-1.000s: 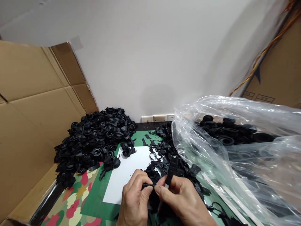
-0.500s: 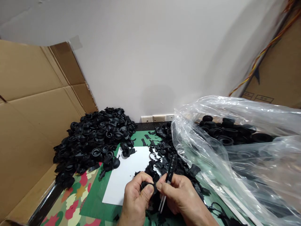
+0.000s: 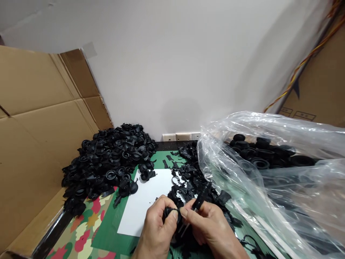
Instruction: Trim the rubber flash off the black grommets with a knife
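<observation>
At the bottom middle, my left hand [image 3: 159,226] is closed round a small black rubber part [image 3: 168,212], its thumb pressing on top. My right hand [image 3: 208,225] sits close beside it, closed round a slim black-handled tool with two thin metal prongs [image 3: 201,197]. The prongs point down and left. Thumb and forefinger of my right hand meet at the rubber part's edge; whether they pinch it is hard to see. Under and behind both hands lie black rubber scraps [image 3: 188,176], partly over a white sheet of paper [image 3: 148,190].
A heap of ribbed black rubber parts [image 3: 113,154] rises at left against a cardboard box [image 3: 40,151]. On the right, a clear plastic bag [image 3: 283,194] holds round black parts [image 3: 261,153]. A green mat [image 3: 107,230] lies below; wall sockets [image 3: 183,137] are behind.
The tool in my right hand has tilted, its handle end swinging right. Both hands have shifted slightly to the right, and my left still grips the rubber part.
</observation>
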Demonstrator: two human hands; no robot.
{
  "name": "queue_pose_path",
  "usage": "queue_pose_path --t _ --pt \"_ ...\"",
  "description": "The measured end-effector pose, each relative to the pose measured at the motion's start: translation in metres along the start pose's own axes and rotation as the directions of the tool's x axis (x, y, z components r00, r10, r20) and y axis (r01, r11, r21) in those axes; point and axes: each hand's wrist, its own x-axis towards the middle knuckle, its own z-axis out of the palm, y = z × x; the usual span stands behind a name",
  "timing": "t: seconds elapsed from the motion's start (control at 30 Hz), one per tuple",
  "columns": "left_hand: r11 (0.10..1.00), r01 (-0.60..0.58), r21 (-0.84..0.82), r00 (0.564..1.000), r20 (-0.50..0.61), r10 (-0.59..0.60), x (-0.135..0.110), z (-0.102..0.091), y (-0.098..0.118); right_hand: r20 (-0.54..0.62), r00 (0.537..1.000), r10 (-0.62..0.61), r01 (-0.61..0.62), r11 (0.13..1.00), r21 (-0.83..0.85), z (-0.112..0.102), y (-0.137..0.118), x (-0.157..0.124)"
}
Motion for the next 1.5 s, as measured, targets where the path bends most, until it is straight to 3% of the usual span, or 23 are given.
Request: queue_pose_path --t 0.13,0.3,0.53,0.83,1.07,1.33,1.43,1.5 --pt "0.989 -0.044 0.143 0.999 -0.026 0.048 0.0 0.0 0.006 -0.105 0.988 -0.11 0.107 0.994 -0.03 -0.009 -0.003 -0.005" --pt "0.97 -0.077 0.231 0.996 -0.018 0.083 -0.002 0.001 0.007 -0.226 0.939 -0.26 0.245 0.965 -0.093 -0.014 -0.004 -0.012" --pt "0.959 -0.114 0.258 0.993 -0.01 0.121 -0.003 0.002 0.007 -0.161 0.911 -0.379 0.361 0.924 -0.129 -0.005 -0.006 -0.012" --pt "0.958 -0.185 0.219 0.967 -0.132 0.217 -0.004 0.008 -0.001 -0.099 0.884 -0.457 0.429 0.878 -0.213 -0.011 -0.003 -0.007" --pt "0.942 -0.196 0.271 0.976 -0.042 0.215 -0.004 0.001 0.003 -0.016 0.856 -0.517 0.495 0.827 -0.266 -0.016 0.001 -0.003" --pt "0.91 -0.242 0.336 0.964 -0.022 0.264 -0.005 0.002 0.001 0.006 0.876 -0.481 0.461 0.836 -0.298 -0.014 -0.008 -0.005" --pt "0.903 -0.253 0.347 0.961 -0.02 0.277 -0.007 0.004 -0.001 0.02 0.813 -0.582 0.558 0.769 -0.312 -0.011 -0.003 -0.005" --pt "0.898 -0.259 0.357 0.96 -0.01 0.281 -0.008 0.006 -0.001 0.034 0.729 -0.684 0.652 0.678 -0.34 -0.011 0.0 -0.004"
